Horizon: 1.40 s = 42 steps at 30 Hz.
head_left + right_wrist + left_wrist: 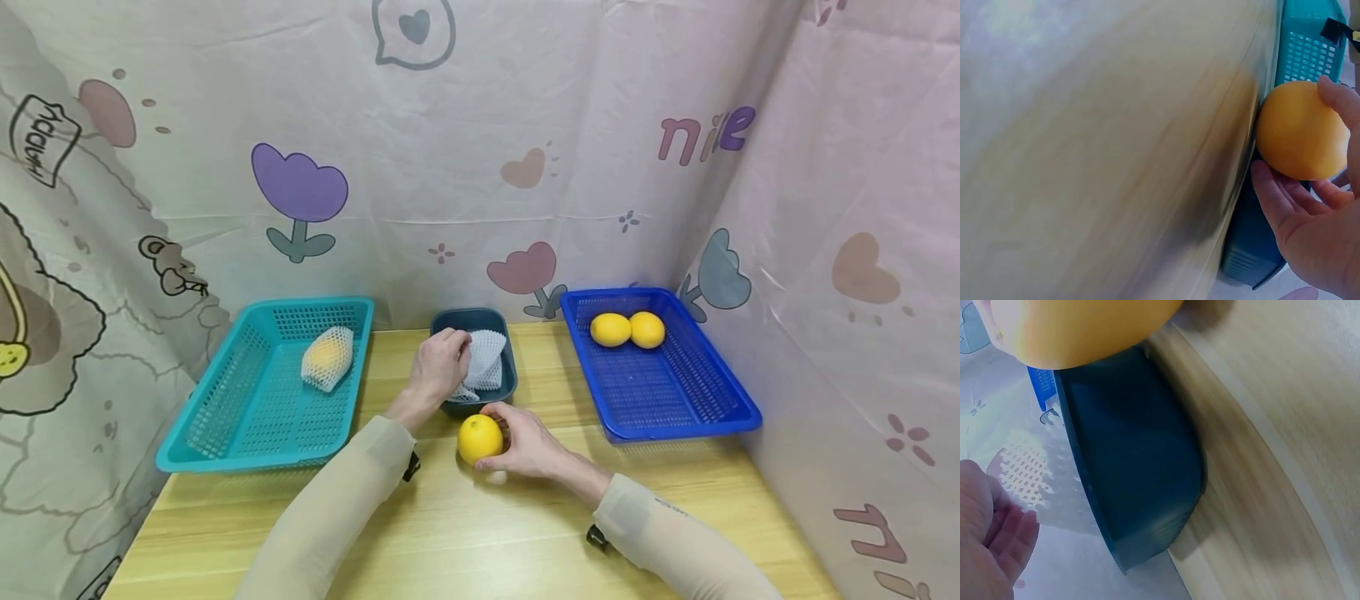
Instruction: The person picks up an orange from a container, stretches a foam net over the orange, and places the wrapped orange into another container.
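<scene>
The right hand (528,443) grips the lemon (479,439); it lies nearside of the foam net (487,348) the left hand (438,364) pinches

Passable gap right of dark bin (513,372); blue basket (645,396) blocks beyond.

Head cam looks forward and down at the table (487,542). Wrist cams sit way closer, tipped sideways: left faces the dark bin (1141,456), right skims the table, both catch bin and yellow fruit (1300,131).
</scene>
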Available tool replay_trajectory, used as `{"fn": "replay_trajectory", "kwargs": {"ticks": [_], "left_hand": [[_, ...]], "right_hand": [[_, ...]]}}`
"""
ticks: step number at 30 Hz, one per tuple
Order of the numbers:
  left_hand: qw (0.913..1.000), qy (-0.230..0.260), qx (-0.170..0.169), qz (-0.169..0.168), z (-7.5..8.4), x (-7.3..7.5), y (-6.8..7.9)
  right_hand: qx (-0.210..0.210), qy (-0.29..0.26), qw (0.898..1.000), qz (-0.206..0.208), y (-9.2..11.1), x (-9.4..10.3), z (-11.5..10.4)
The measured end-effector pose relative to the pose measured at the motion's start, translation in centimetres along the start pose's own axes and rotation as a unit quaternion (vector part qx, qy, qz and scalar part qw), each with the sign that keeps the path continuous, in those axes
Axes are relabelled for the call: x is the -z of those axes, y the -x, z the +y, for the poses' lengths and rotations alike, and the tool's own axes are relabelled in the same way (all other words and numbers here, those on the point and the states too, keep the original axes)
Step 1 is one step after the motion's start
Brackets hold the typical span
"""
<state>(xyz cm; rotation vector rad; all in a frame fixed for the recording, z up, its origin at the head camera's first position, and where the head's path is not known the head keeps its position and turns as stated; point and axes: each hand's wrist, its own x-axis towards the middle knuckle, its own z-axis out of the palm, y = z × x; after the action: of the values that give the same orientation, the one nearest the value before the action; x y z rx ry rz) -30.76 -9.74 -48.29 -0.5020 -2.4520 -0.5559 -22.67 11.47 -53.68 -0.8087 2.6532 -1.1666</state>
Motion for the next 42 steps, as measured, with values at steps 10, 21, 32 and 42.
{"fn": "replay_trajectory", "kwargs": {"ticks": [10, 21, 32, 42], "left_hand": [[0.999, 0.038, 0.02, 0.011, 0.3, 0.3, 0.2], [0.988, 0.135, 0.053, 0.052, 0.9, 1.6, 0.5], [0.9613, 0.24, 0.116, 0.069, 2.1, 3.6, 0.4], [0.9148, 0.362, 0.167, 0.068, 3.8, 5.1, 0.8]], "right_hand": [[-0.005, -0.014, 1.0, -0.008, 0.0, 0.1, 0.0], [-0.001, -0.026, 1.0, -0.015, 0.2, 0.4, -0.3], [-0.012, -0.044, 0.998, 0.033, -0.6, 1.6, -0.6], [0.027, -0.049, 0.989, 0.135, -1.8, 2.8, -1.7]]}}
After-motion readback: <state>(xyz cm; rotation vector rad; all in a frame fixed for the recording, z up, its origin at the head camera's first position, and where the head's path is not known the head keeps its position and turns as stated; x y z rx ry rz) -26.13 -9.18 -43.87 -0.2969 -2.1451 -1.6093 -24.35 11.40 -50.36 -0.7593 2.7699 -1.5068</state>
